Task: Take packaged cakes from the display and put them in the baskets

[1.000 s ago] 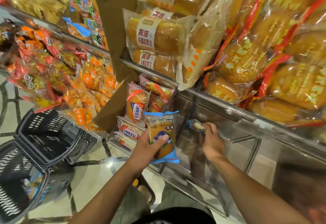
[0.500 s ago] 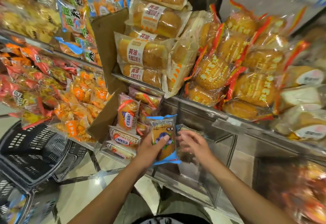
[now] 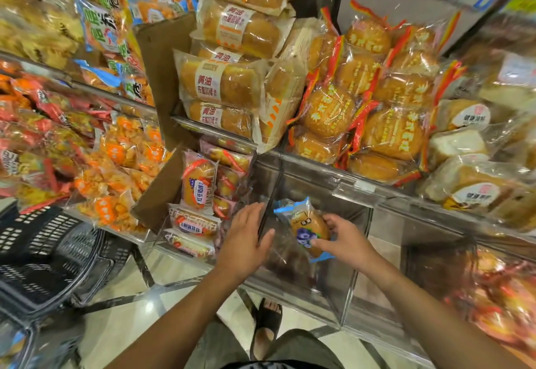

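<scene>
A blue-edged packaged cake (image 3: 307, 228) with a blueberry picture is held by my right hand (image 3: 342, 241), thumb on its front and fingers behind, above a clear display bin (image 3: 356, 255). My left hand (image 3: 246, 238) hovers just left of it with straight fingers, holding nothing, over the bin's divider. Red-labelled packaged cakes (image 3: 198, 183) stand and lie in the neighbouring bin to the left. Black shopping baskets (image 3: 43, 255) sit at the lower left on the floor.
Shelves above hold long butter bread packs (image 3: 220, 84), round buns in red-trimmed bags (image 3: 362, 107) and white sliced loaves (image 3: 464, 142). Orange snack bags (image 3: 116, 171) fill the left shelf. A brown cardboard divider (image 3: 162, 84) stands between sections. My sandalled foot (image 3: 266, 322) is on the tiled floor.
The blue cake has passed from my left hand to my right hand. My left hand has let go and opened. The view has shifted right and upward along the shelves.
</scene>
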### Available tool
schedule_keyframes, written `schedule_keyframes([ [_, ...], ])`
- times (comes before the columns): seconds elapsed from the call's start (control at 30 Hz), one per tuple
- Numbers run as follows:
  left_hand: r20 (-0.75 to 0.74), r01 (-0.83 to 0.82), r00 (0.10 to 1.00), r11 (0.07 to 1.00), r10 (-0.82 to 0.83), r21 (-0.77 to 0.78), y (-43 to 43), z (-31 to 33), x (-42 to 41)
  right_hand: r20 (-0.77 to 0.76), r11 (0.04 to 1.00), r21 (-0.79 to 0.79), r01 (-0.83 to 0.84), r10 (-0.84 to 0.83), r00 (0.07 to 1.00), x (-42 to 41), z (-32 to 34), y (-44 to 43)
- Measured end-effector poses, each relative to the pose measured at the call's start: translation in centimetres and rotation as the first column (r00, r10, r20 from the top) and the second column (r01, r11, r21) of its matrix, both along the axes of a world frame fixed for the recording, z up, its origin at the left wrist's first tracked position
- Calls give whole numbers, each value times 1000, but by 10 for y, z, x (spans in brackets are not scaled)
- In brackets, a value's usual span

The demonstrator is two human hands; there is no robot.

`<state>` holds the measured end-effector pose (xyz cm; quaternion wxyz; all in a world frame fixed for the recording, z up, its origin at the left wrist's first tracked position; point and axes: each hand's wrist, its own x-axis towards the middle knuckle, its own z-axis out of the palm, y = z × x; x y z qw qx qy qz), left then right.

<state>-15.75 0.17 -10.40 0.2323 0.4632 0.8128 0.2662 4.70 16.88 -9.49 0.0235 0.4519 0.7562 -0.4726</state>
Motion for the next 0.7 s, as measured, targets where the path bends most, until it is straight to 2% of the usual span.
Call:
schedule_keyframes([
  [0.07, -213, 110, 968, 987, -134, -118, -4, -10, -7, 272, 977, 158, -142, 95, 958, 3, -10, 6],
  [0.17, -314, 197, 902, 929, -298, -314, -5, -20, -12, 426, 952, 203, -229, 125, 896, -11, -33, 9],
  [0.23, -311, 214, 886, 898, -344, -385, -4, -22, -13, 462, 932, 231, -281, 149, 874, -25, -49, 8],
  [0.37, -299, 223, 884, 885, -361, -409, -2, -20, -15, 504, 872, 309, -380, 189, 843, -46, -79, 6],
  [0.6, -275, 224, 897, 891, -347, -394, -4, -26, -19, 585, 792, 444, -419, 98, 805, -71, -100, 7],
  [0.7, -271, 226, 899, 895, -343, -384, -5, -29, -18, 587, 809, 443, -386, 63, 807, -73, -103, 8],
])
